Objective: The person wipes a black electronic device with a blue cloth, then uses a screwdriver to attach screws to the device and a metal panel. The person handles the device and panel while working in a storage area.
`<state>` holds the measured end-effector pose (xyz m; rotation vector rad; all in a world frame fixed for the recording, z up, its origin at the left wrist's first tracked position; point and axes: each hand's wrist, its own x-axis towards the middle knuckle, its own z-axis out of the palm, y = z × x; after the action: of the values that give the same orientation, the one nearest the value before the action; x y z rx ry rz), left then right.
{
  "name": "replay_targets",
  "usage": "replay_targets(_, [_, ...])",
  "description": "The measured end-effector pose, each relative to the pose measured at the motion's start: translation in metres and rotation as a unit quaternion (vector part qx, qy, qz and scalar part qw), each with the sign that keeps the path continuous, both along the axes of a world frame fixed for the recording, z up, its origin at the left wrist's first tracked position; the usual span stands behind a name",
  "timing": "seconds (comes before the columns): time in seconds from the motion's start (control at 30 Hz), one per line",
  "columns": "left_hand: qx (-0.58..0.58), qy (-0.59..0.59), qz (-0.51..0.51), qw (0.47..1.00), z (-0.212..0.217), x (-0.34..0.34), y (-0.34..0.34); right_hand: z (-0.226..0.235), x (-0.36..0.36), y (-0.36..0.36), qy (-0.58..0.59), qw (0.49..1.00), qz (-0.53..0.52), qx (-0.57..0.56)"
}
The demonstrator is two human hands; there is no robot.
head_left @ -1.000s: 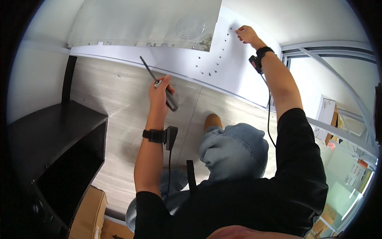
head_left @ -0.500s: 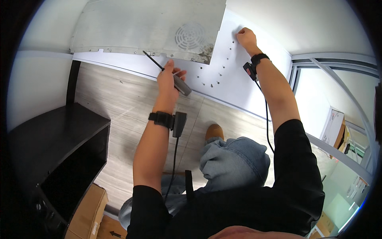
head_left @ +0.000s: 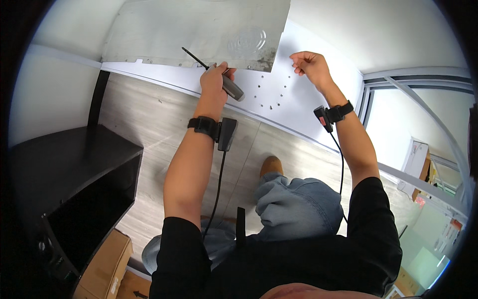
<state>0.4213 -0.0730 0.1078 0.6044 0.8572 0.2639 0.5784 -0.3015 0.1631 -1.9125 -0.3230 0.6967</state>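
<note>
The left hand (head_left: 214, 82) is closed around the grey handle of a screwdriver (head_left: 232, 89), whose dark shaft points forward and to the left, its tip over the metal panel (head_left: 199, 30); whether the tip touches the sheet cannot be told. The panel lies on the white tabletop (head_left: 321, 117), its near edge running just beyond the left hand, with a round vent pattern (head_left: 247, 41) near its right corner. To the right of that corner, small screws (head_left: 271, 107) stand or lie in a loose, curved row on the bare surface. The right hand (head_left: 312, 69) hangs just past them, fingers curled and thumb brought in toward the forefinger; the gap looks small, and I cannot tell whether anything is pinched there. The step in hand appears to be sorting or handling the loose screws, with the driver kept ready and no screw visibly engaged. From this pose, a next move calls for a fine fingertip pinch on the right and, on the left, a steady hold so the shaft clears the panel.
</note>
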Motion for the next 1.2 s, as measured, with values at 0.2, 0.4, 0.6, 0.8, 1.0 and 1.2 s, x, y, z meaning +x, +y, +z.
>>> replay_targets(0.2, [-0.049,-0.07,0.014,0.996,0.028,-0.019,-0.007,0.028,-0.061,0.004,0.017,0.999,0.026,0.011])
replay_targets(0.4, [-0.066,-0.091,0.002,0.994,0.061,-0.041,-0.027,0.051,-0.102,0.016,0.065,0.996,-0.023,0.058])
replay_targets(0.6, [-0.101,-0.108,0.018,0.989,0.093,-0.059,-0.041,0.065,-0.133,0.021,0.089,0.99,-0.052,0.093])
replay_targets(0.8, [-0.121,-0.154,0.016,0.98,0.099,-0.075,-0.047,0.101,-0.17,0.044,0.111,0.971,-0.076,0.196])
replay_targets(1.0, [-0.141,-0.147,0.031,0.979,0.102,-0.081,-0.049,0.093,-0.16,0.048,0.215,0.949,-0.064,0.223])
replay_targets(1.2, [-0.137,-0.16,0.025,0.977,0.107,-0.092,-0.048,0.114,-0.192,0.065,0.217,0.949,-0.025,0.226])
